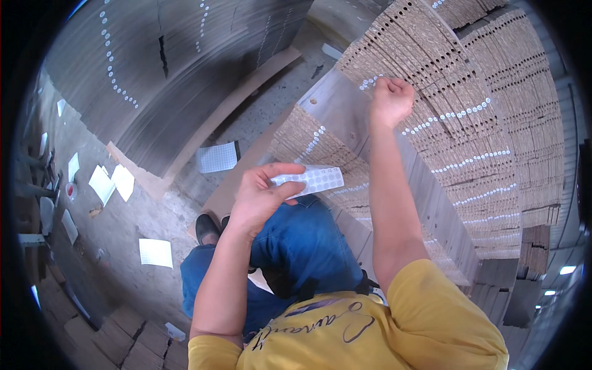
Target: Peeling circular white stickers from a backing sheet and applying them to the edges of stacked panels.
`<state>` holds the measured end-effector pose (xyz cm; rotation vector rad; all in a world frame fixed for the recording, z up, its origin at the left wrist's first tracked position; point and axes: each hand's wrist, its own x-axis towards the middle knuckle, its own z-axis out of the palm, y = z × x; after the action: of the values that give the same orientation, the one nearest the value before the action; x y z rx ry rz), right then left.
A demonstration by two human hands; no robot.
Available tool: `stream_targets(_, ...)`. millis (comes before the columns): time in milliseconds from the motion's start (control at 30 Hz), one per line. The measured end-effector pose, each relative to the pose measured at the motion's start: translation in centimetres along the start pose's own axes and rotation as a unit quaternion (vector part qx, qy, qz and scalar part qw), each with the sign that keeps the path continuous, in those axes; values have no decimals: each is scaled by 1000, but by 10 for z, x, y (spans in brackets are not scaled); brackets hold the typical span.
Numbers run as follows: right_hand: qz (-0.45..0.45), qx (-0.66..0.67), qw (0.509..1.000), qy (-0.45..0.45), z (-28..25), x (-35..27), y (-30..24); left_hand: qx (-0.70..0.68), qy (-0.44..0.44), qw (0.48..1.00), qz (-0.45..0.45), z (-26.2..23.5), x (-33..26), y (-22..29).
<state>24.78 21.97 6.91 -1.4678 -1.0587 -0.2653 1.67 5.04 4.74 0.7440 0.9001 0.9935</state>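
Note:
My left hand (259, 196) pinches a small sheet of round white stickers (325, 179) between thumb and fingers, in front of my knees. Up and to the right, my right hand (393, 102) has its fingers curled together at the edges of stacked chipboard panels (425, 68). Its fingertips are at the end of a short row of round white stickers (370, 82) on those edges; whether a sticker is between them is hidden. A longer sticker row (449, 116) crosses the panel edges to the right of this hand. Dark drilled holes line the panels too.
A grey wood-grain panel (333, 102) lies between chipboard stacks. Another tall dark stack (185, 68) with dotted sticker lines stands at left. Sticker sheets (217, 158) and white papers (155, 253) are scattered on the concrete floor. More chipboard (524, 123) rises at far right.

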Motion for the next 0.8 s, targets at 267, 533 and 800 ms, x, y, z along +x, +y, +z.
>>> stream_targets(267,13,3,999,-44,-20,-6,8,-10,-7,1000,7,-2,-4,2)
stream_targets(533,173,206,927,-261,-27,2,-9,-3,-8,1000,8,-2,-4,2)
stream_targets(800,166,359,907,-147,-26,-3,-26,1,-1,1000,11,-2,-2,0)
